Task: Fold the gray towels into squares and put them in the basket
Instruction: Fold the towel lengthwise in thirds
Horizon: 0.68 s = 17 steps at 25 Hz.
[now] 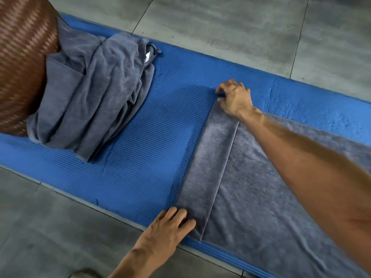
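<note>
A gray towel (251,197) lies spread flat on the blue mat (152,157), its left end turned over into a narrow folded strip. My right hand (234,97) grips the far corner of that strip with curled fingers. My left hand (166,227) pinches the near corner at the mat's front edge. A heap of crumpled gray towels (94,93) lies at the mat's left end. It leans against the brown woven basket (22,57), whose opening is out of view.
The mat runs diagonally across a gray tiled floor (230,33). Bare mat shows between the heap and the spread towel. A small white tag (148,56) peeks out of the heap.
</note>
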Tool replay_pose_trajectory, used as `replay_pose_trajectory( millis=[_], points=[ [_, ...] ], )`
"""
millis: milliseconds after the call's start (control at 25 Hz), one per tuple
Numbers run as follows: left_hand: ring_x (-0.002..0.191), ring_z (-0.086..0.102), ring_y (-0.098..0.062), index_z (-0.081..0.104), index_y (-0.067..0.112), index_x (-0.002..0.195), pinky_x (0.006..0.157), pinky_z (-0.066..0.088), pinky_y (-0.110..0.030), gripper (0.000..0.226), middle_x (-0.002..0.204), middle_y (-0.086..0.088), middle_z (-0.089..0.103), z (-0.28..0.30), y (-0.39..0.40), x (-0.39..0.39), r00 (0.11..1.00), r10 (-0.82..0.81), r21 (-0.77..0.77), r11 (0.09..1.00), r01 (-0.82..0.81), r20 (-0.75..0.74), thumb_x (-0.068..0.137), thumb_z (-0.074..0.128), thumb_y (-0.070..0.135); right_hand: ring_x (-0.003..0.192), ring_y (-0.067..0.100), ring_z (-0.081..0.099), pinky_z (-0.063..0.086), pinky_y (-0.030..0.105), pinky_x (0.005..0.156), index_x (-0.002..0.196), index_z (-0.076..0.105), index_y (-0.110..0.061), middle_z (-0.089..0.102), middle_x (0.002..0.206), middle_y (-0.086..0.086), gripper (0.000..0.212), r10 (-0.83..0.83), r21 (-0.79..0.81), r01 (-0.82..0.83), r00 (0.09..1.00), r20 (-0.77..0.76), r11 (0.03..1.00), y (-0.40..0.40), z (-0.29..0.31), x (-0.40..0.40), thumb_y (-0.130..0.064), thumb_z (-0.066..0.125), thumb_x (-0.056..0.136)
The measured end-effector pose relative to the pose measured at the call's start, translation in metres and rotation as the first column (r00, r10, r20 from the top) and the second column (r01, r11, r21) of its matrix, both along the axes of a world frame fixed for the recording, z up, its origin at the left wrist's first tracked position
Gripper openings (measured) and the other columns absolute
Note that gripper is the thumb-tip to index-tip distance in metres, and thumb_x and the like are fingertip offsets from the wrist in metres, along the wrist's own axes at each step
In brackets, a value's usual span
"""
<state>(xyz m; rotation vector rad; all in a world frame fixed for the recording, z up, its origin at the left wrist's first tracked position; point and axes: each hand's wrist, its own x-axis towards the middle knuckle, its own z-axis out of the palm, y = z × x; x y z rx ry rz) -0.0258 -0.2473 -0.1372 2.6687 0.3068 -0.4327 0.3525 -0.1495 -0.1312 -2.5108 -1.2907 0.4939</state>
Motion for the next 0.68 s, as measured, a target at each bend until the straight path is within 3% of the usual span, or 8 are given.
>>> replay_pose_trajectory(
  millis=[80, 120, 200, 280, 400, 480, 560, 680],
  points=[
    [0.093, 0.044, -0.013, 0.05, 0.028, 0.112, 0.078, 0.056, -0.027, 0.075, 0.104, 0.005, 0.047, 0.008, 0.001, 0.008, 1.0, 0.013, 0.009, 1.0, -0.013, -0.02, 0.044, 0.078, 0.014, 0.109, 0.031, 0.051, 0.036, 0.041, 0.091, 0.114, 0.062, -0.014, 0.054, 0.121, 0.009, 0.025, 0.065, 0.074, -0.084, 0.971, 0.23, 0.994, -0.01, 0.0, -0.016, -0.01, 0.054, 0.09],
    [0.101, 0.044, -0.015, 0.047, 0.027, 0.118, 0.089, 0.053, -0.031, 0.069, 0.112, 0.004, 0.046, 0.011, 0.001, 0.011, 1.0, 0.007, 0.008, 1.0, -0.007, -0.03, 0.056, 0.073, 0.013, 0.106, 0.033, 0.051, 0.036, 0.042, 0.088, 0.112, 0.062, -0.012, 0.055, 0.118, 0.01, 0.025, 0.107, 0.102, -0.138, 0.958, 0.267, 0.985, -0.016, -0.004, -0.024, -0.01, 0.053, 0.088],
    [0.11, 0.044, -0.017, 0.042, 0.026, 0.125, 0.1, 0.046, -0.034, 0.06, 0.12, 0.003, 0.044, 0.015, 0.002, 0.012, 0.998, 0.016, -0.003, 1.0, -0.016, -0.054, 0.07, 0.061, 0.01, 0.105, 0.035, 0.052, 0.038, 0.043, 0.088, 0.109, 0.064, -0.011, 0.056, 0.117, 0.011, 0.024, 0.192, 0.074, -0.214, 0.954, 0.231, 0.974, -0.028, -0.01, -0.035, -0.012, 0.053, 0.088],
    [0.101, 0.05, -0.015, 0.049, 0.027, 0.117, 0.09, 0.051, -0.031, 0.053, 0.111, 0.006, 0.049, 0.016, 0.003, 0.013, 0.999, 0.041, 0.003, 0.999, -0.041, -0.028, 0.067, 0.059, 0.012, 0.11, 0.035, 0.051, 0.039, 0.045, 0.092, 0.114, 0.063, -0.01, 0.054, 0.123, 0.011, 0.027, 0.186, 0.018, -0.194, 0.959, 0.212, 0.981, -0.037, -0.015, -0.04, -0.016, 0.052, 0.09],
    [0.098, 0.052, -0.013, 0.054, 0.027, 0.113, 0.088, 0.051, -0.031, 0.035, 0.108, 0.007, 0.053, 0.016, 0.004, 0.01, 0.999, 0.041, -0.014, 0.999, -0.042, -0.034, 0.08, 0.043, 0.022, 0.122, 0.035, 0.045, 0.036, 0.047, 0.1, 0.131, 0.054, -0.01, 0.047, 0.138, 0.01, 0.038, 0.12, -0.001, -0.124, 0.958, 0.26, 0.992, -0.044, -0.014, -0.048, -0.02, 0.05, 0.094],
    [0.089, 0.055, -0.012, 0.056, 0.027, 0.104, 0.08, 0.054, -0.03, 0.025, 0.098, 0.008, 0.056, 0.015, 0.002, 0.013, 0.997, 0.061, -0.031, 0.998, -0.062, -0.038, 0.08, 0.048, 0.026, 0.141, 0.032, 0.031, 0.024, 0.048, 0.114, 0.146, 0.041, -0.014, 0.033, 0.155, 0.007, 0.048, 0.179, -0.084, -0.166, 0.967, 0.18, 0.982, -0.049, -0.015, -0.049, -0.026, 0.043, 0.1],
    [0.095, 0.056, -0.015, 0.054, 0.026, 0.106, 0.086, 0.05, -0.031, 0.024, 0.101, 0.006, 0.058, 0.014, 0.0, 0.018, 0.994, 0.031, -0.058, 0.998, -0.038, -0.109, 0.082, 0.055, 0.02, 0.151, 0.027, 0.012, 0.011, 0.046, 0.122, 0.154, 0.028, -0.021, 0.016, 0.164, 0.002, 0.052, 0.214, -0.165, -0.199, 0.974, 0.08, 0.966, -0.052, -0.017, -0.043, -0.031, 0.036, 0.104],
    [0.104, 0.055, -0.011, 0.05, 0.029, 0.111, 0.095, 0.045, -0.03, 0.019, 0.11, 0.011, 0.059, 0.021, 0.004, 0.028, 0.975, 0.186, -0.177, 0.962, -0.205, -0.121, 0.093, 0.05, 0.025, 0.148, 0.028, 0.018, 0.017, 0.045, 0.119, 0.153, 0.032, -0.021, 0.019, 0.163, 0.001, 0.051, 0.143, -0.117, -0.139, 0.989, 0.025, 0.983, -0.047, -0.012, -0.036, -0.024, 0.039, 0.102]
  ],
)
